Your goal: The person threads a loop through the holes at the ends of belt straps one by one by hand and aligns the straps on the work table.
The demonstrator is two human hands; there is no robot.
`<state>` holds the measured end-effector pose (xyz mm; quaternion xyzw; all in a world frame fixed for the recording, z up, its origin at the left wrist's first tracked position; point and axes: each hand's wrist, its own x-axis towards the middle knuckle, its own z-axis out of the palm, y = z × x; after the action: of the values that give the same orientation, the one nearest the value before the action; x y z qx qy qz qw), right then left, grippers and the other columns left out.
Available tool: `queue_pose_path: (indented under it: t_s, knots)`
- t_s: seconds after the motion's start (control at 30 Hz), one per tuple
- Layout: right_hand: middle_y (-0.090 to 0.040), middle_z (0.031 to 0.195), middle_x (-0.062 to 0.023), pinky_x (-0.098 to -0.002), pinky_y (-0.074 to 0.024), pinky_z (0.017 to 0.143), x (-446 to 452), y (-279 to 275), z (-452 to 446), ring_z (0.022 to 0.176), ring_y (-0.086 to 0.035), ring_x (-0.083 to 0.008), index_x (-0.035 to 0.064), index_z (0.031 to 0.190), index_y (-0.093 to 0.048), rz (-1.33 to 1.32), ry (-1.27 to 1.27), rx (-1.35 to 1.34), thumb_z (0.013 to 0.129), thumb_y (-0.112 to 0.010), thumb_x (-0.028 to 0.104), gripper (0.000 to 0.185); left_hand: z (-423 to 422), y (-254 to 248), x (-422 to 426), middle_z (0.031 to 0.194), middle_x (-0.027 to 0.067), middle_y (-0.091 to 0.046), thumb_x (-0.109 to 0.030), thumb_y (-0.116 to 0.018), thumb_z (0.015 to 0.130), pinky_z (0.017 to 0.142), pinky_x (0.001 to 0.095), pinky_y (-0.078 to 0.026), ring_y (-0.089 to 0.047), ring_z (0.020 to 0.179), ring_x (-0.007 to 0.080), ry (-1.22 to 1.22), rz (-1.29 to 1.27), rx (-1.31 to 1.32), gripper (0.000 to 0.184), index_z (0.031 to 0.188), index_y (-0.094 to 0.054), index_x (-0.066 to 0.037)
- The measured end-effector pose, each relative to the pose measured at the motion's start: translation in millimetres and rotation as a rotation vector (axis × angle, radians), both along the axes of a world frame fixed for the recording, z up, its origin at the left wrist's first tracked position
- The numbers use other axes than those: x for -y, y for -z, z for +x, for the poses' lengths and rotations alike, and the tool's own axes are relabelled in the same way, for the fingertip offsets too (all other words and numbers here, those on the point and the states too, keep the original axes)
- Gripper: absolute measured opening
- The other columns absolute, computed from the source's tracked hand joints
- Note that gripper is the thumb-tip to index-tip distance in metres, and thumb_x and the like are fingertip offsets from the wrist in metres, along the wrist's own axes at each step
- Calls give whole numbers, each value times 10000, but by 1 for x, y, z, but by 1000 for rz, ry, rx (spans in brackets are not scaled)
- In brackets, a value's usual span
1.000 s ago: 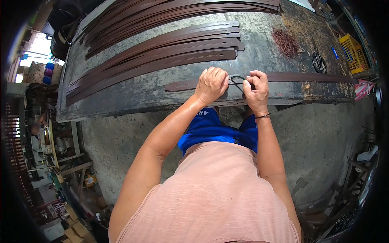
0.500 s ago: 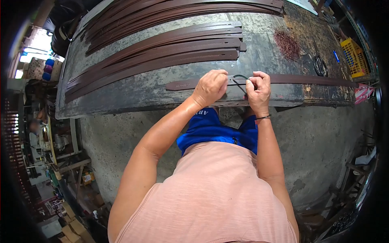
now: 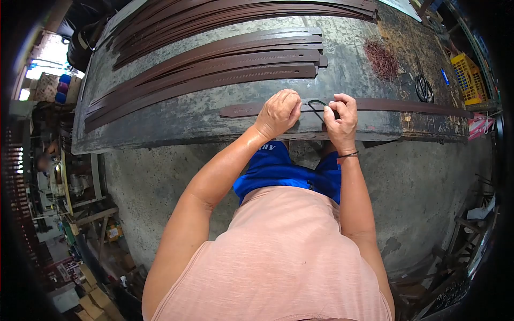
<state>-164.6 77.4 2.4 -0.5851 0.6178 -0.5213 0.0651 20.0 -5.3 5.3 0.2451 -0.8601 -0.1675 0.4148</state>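
A long dark brown leather belt strap (image 3: 385, 105) lies along the near edge of the workbench, its pointed end (image 3: 235, 111) to the left. My left hand (image 3: 279, 113) is closed over the strap near that end; what its fingers pinch is hidden. My right hand (image 3: 341, 115) is closed at the strap, a short gap to the right. From its fingers a thin black looped tool (image 3: 317, 102) reaches left over the strap; it resembles small thread snips, though its working end is unclear.
Brown straps (image 3: 214, 61) lie stacked across the workbench (image 3: 350, 53), with another pile (image 3: 225, 21) behind. To the right are a tangle of reddish thread (image 3: 381, 60), black-handled scissors (image 3: 423, 88), a blue pen (image 3: 445, 77) and a yellow crate (image 3: 468, 79).
Both hands stay almost in place over the strap. The black looped tool has shifted slightly at my right fingers, and the camera view has moved a little.
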Motion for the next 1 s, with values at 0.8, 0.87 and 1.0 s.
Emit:
queue_pose_path:
  t_s: [0.8, 0.87, 1.0]
  knots:
    - [-566, 1104, -130, -295, -513, 694, 0, 10, -7, 914, -605, -223, -4, 825, -632, -19, -9, 74, 797, -679, 25, 62, 7, 1, 4, 943, 137, -599, 14, -632, 799, 726, 394, -521, -612, 818, 329, -30, 43, -25, 146, 911, -546, -23]
    - [-563, 1111, -136, -311, -519, 717, -2, 6, -5, 921, -606, -241, -9, 831, -628, 24, -7, 91, 787, -682, 19, 75, 6, 1, 4, 930, 137, -588, 12, -629, 805, 727, 397, -518, -608, 821, 330, -16, 34, -24, 135, 904, -543, -20]
    - [-559, 1121, -137, -313, -522, 724, -2, 3, -4, 925, -606, -242, -11, 833, -624, 1, -11, 22, 786, -685, 21, 83, 6, -1, 4, 927, 138, -587, 16, -626, 805, 731, 394, -517, -606, 822, 330, -16, 38, -17, 136, 905, -541, -20]
